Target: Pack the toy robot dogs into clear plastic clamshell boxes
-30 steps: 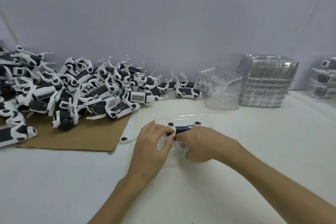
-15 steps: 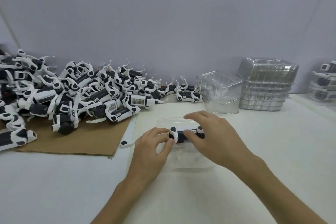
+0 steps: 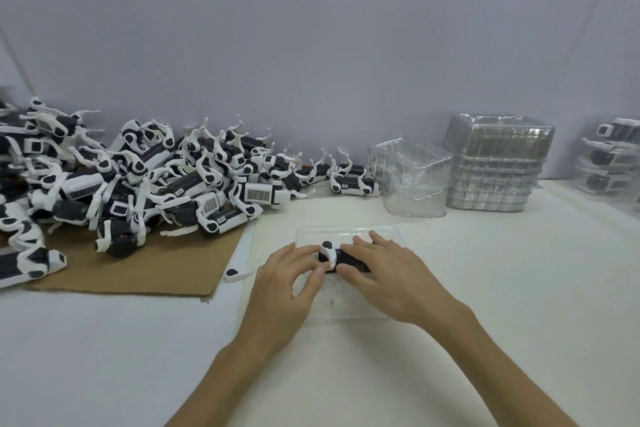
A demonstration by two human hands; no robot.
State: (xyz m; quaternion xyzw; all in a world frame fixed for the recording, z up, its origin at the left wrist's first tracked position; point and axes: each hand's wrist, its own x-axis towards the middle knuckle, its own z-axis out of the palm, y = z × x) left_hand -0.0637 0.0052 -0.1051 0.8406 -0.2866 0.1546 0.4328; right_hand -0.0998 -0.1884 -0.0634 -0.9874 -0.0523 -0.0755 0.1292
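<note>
White tabletop (image 3: 519, 288) across the whole lower view. At left, on a brown cardboard sheet (image 3: 156, 270), a large heap of toy robot dogs (image 3: 138, 180), black and white, legs tangled. At right rear, a tall stack of empty clamshell boxes (image 3: 498, 163); just beside it on the left, a single clear box (image 3: 408, 177); at the far right edge, packed boxes (image 3: 613, 156). Centre front, an open clamshell box (image 3: 346, 232) flat on the tabletop, one toy robot dog (image 3: 332, 253) lying in it. Covers the dog's dark body with right hand (image 3: 384, 274), fingers laid across the top, thumb against the near side. Pinches the dog's white leg with left hand (image 3: 287, 281), fingertips curled. Just off the cardboard's right edge, one loose white leg piece (image 3: 235, 274).
</note>
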